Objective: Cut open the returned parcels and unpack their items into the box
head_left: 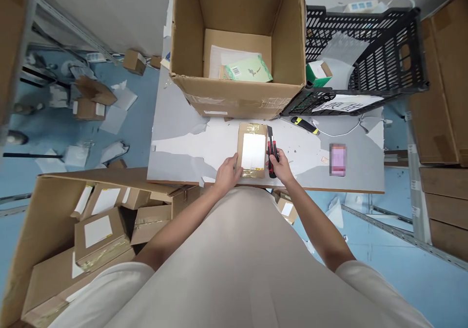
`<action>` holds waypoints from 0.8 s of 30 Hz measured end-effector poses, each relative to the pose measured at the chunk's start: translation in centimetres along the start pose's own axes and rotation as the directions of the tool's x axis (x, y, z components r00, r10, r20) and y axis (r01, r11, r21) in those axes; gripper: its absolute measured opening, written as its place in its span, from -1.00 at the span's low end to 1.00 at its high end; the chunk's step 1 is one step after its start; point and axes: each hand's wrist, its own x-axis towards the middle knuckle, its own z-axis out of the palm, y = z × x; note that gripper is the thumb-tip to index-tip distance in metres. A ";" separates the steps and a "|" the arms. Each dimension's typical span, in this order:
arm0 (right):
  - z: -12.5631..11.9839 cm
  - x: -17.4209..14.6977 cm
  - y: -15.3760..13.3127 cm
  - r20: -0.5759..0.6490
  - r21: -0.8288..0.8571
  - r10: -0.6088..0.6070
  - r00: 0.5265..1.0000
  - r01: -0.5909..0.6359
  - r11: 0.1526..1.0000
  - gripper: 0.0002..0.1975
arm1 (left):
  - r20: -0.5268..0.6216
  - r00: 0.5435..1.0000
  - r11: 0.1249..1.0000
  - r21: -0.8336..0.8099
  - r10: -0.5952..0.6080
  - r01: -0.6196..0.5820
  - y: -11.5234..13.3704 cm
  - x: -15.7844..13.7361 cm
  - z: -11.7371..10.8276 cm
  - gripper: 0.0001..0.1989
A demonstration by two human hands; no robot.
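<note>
At far left, a deep open carton point(36, 221) holds taped parcels point(117, 224) bearing white labels point(98, 231) whose print is too small to read. The left forearm reaches forward and inward, and the left hand point(228, 175) lies against the near-left edge of a small carton point(252, 152), fingers bent; how firmly it grips, I cannot tell. Behind it stands a tall open carton point(237, 90) containing a pale green packet point(250, 69) with a barcode. The small carton lies flat on the bench point(175, 164) near its front edge, between the hands, taped at both ends; its large white label shows no legible text. Just right of it, a red-and-black utility knife point(272, 148) points away from the wearer, blade out, gripped in the closed right hand point(281, 166), whose forearm angles in from the right. Farther right come a yellow-and-black cutter point(305, 125), a pixelated pink rectangle point(338, 160) and a black plastic crate point(389, 57); its white sign point(347, 103) carries large dark characters, not surely readable.
</note>
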 end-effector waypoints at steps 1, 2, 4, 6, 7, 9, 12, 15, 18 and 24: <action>-0.2 -0.6 0.0 -0.002 0.006 0.007 1.000 -0.007 1.000 -0.51 | -0.028 0.999 1.000 -0.002 0.015 -0.015 0.0 0.6 -0.1 -0.39; -0.3 -1.3 0.1 -0.009 0.020 0.022 1.000 -0.022 1.000 -0.51 | -0.053 0.998 0.999 -0.001 0.035 -0.035 0.0 1.5 -0.3 -0.38; -0.5 -3.1 0.2 -0.009 0.066 0.089 0.996 -0.088 0.994 -0.51 | -0.088 0.993 0.997 -0.001 0.078 -0.079 0.0 4.3 -1.0 -0.35; -0.4 -4.9 0.1 0.017 0.110 0.196 0.980 -0.197 0.974 -0.50 | -0.104 0.988 0.993 -0.013 0.112 -0.113 0.0 8.0 -1.7 -0.31; -0.3 -5.7 0.1 0.036 0.127 0.248 0.968 -0.251 0.960 -0.49 | -0.092 0.986 0.990 -0.023 0.136 -0.138 0.0 9.8 -2.0 -0.27; 0.1 -6.7 0.0 0.060 0.163 0.309 0.949 -0.315 0.935 -0.48 | -0.031 0.983 0.981 -0.067 0.183 -0.184 0.0 12.9 -2.4 -0.27; 0.9 -7.0 0.0 0.035 0.214 0.311 0.950 -0.311 0.926 -0.49 | 0.053 0.982 0.972 -0.159 0.183 -0.173 -0.3 15.2 -2.6 -0.37; 1.1 -6.4 0.5 -0.035 0.240 0.293 0.956 -0.276 0.931 -0.48 | 0.015 0.998 0.972 -0.229 0.064 -0.059 -1.1 14.4 -3.0 -0.46; 0.6 -4.5 1.1 -0.146 0.237 0.218 0.965 -0.180 0.955 -0.49 | -0.082 0.989 0.978 -0.176 -0.124 0.108 -2.2 11.1 -3.6 -0.51; -0.4 2.0 0.1 -0.222 0.050 -0.125 0.967 0.139 0.989 -0.58 | -0.123 0.897 0.901 0.044 -0.424 0.431 -3.1 2.9 -3.2 -0.32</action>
